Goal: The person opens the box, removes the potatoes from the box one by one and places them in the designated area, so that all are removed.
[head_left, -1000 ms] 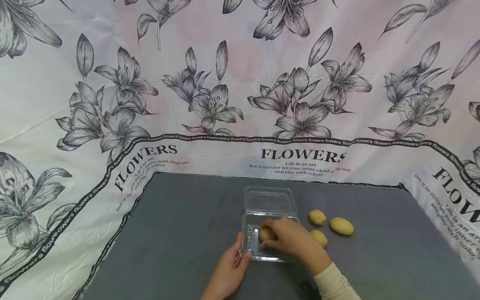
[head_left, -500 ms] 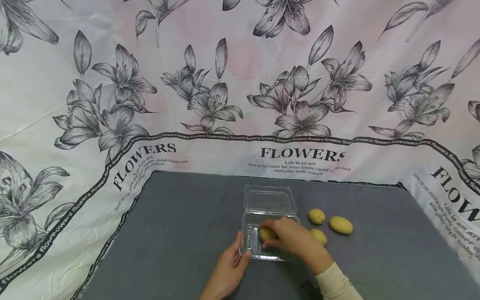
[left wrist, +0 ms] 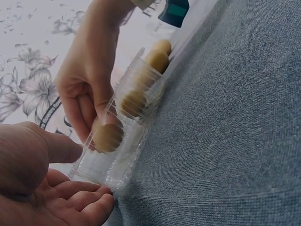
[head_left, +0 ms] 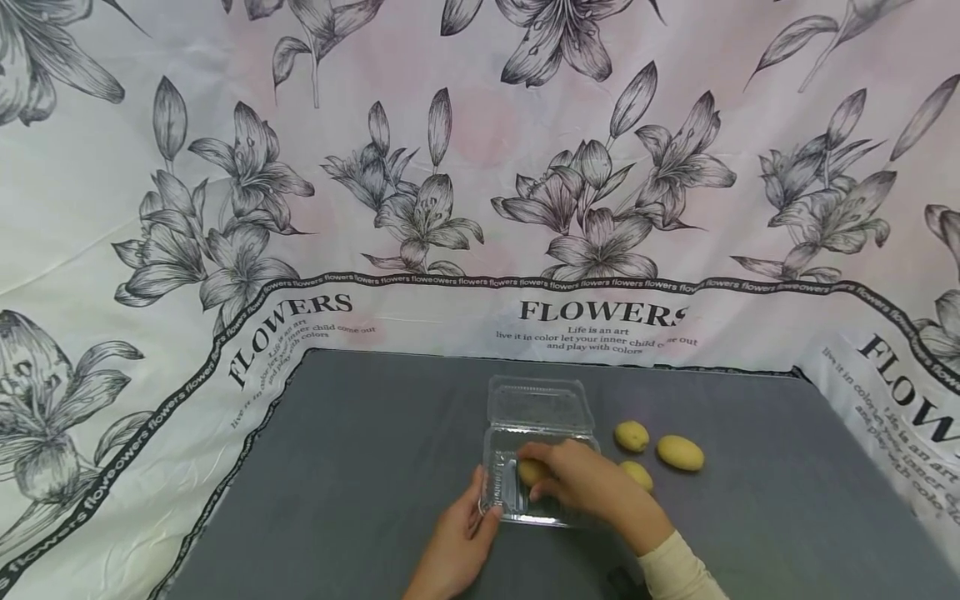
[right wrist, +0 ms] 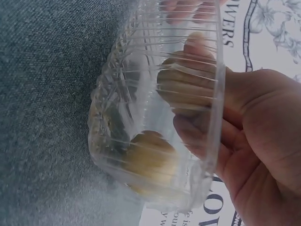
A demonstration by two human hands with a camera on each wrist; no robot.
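A clear plastic clamshell container [head_left: 501, 492] sits on the grey cloth with its lid [head_left: 536, 403] open toward the back. My right hand [head_left: 551, 479] reaches into it and pinches a small yellow potato [head_left: 531, 472] low in the tray. In the left wrist view the right hand [left wrist: 96, 127] holds that potato [left wrist: 107, 137] by its top. A second potato [right wrist: 150, 162] lies in the tray beside the held one [right wrist: 182, 89]. My left hand [head_left: 480, 508] grips the container's near-left corner, thumb on the rim [left wrist: 91, 176].
Three more potatoes lie on the cloth right of the container: one [head_left: 632, 436], one [head_left: 680, 452] and one [head_left: 639, 473] partly behind my right wrist. The grey cloth [head_left: 360, 450] is bordered by a white flower-print sheet [head_left: 450, 208] rising behind.
Hardly anything differs. My right hand with its potato has shifted slightly inside the tray, and the left hand keeps its hold on the corner.
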